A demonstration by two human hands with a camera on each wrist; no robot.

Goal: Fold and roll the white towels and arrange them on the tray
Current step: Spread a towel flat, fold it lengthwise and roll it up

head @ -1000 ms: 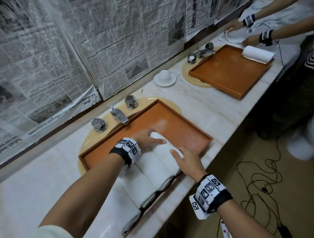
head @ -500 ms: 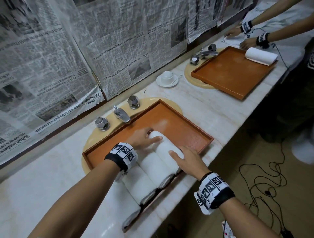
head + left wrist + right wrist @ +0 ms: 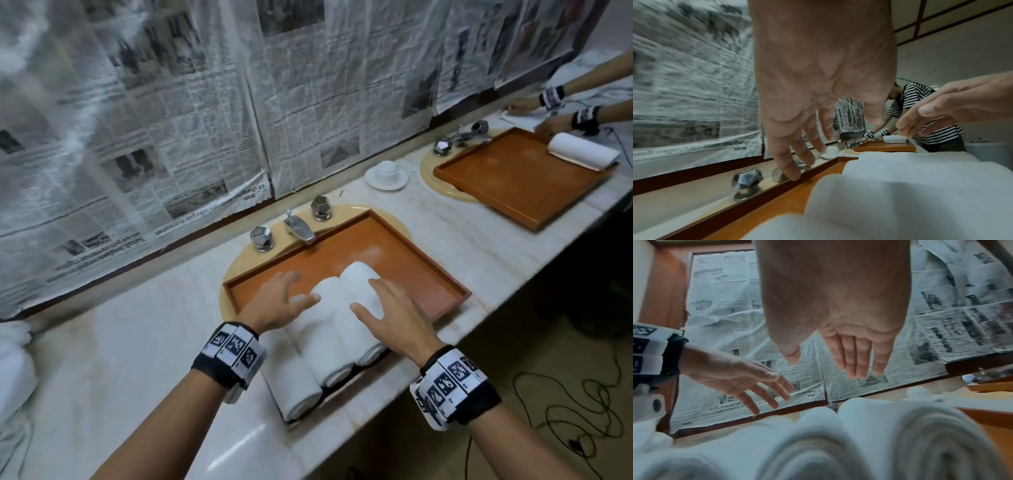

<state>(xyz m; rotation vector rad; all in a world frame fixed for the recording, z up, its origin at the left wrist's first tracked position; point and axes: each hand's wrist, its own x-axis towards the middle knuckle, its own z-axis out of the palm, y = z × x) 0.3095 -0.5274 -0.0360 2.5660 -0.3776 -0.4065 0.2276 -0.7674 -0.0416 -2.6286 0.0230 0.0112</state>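
Note:
Three rolled white towels lie side by side at the near left end of the orange tray, which sits over the sink. My left hand hovers over the left side of the rolls with fingers spread and holds nothing. My right hand hovers over the rightmost roll, also open and empty. In the left wrist view the left hand hangs clear above the towels. In the right wrist view the right hand hangs straight-fingered above the rolls.
A heap of unrolled white towels lies at the far left of the marble counter. Taps stand behind the tray. A cup and saucer sit further right. Another person works at a second tray. Cables lie on the floor.
Both hands have lifted off the rightmost towel roll and spread their fingers. The head view has swung left, and the towels lie as before.

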